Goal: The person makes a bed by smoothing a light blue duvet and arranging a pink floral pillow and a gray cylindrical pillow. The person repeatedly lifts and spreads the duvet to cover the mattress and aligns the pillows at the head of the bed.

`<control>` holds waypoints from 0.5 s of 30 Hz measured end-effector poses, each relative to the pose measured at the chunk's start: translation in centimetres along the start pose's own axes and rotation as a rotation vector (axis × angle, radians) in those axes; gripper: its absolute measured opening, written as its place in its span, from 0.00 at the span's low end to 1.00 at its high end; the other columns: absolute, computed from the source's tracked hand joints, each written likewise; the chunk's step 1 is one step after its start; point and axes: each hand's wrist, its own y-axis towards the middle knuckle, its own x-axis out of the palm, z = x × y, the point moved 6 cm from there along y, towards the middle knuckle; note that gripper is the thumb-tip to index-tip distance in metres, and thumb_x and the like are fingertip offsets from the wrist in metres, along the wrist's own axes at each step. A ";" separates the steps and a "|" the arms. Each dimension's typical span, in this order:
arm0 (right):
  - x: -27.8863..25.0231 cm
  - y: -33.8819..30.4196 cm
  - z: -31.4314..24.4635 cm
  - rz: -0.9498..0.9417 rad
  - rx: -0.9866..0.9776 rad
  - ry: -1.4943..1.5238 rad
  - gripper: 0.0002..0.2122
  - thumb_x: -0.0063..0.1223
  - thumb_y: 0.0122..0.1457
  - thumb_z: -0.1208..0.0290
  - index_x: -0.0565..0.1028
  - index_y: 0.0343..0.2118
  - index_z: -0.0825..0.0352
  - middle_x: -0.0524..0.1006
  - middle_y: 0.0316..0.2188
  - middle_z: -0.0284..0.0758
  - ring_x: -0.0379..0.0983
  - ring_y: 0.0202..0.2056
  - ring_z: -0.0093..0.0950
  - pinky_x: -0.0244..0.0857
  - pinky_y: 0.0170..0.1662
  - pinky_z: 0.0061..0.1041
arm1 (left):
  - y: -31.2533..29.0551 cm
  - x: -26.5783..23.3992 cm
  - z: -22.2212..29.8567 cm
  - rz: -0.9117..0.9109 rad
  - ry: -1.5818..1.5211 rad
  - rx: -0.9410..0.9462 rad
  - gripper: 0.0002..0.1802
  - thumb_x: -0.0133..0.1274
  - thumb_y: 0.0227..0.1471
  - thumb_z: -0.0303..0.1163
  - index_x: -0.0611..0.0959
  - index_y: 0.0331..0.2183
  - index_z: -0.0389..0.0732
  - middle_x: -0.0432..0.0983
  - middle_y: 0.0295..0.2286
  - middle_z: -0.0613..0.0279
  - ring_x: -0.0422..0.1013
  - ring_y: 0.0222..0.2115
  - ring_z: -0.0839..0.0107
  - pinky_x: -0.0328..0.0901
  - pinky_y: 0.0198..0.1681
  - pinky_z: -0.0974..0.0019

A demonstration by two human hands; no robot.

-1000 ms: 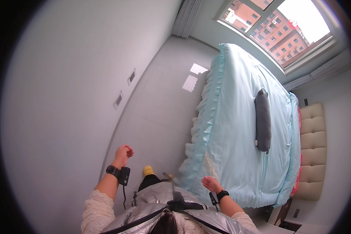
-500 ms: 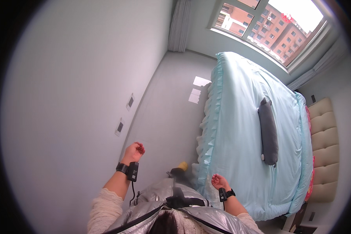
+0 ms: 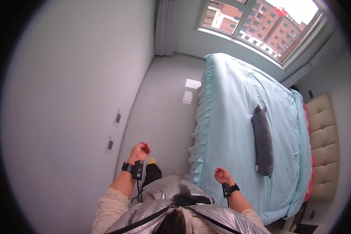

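Observation:
My left hand (image 3: 140,151) is held out over the grey floor, its fingers curled in with nothing visible in them. To the right, my right hand (image 3: 223,176) hovers in front of the near left part of the bed, also loosely closed and empty. Each wrist wears a black strap with a small black box. Nearest to my right hand is the light blue ruffled quilt (image 3: 230,117), spread over the bed. On it lies a long dark grey plush pillow (image 3: 263,142) with small ears, apart from both hands.
A plain wall (image 3: 74,97) with two switch plates runs along the left. Grey floor (image 3: 163,93) stretches between it and the bed. A grey curtain (image 3: 166,31) hangs by the window (image 3: 261,27) at the far end. A beige tufted headboard (image 3: 323,148) closes the bed's right side.
I have stepped forward: the wall plates, floor patches and pillow sit differently in view, and my yellow-tipped foot now shows farther left. Both hands have swung slightly and stay empty.

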 end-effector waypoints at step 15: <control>9.0 6.4 -3.5 0.140 -0.073 0.256 0.06 0.44 0.54 0.69 0.69 0.25 0.66 0.72 0.22 0.30 0.68 0.27 0.24 0.63 0.31 0.23 | 17.3 12.6 5.9 -0.035 0.345 -0.195 0.07 0.37 0.40 0.18 0.70 0.24 0.38 0.67 0.20 0.60 0.65 0.21 0.69 0.64 0.27 0.66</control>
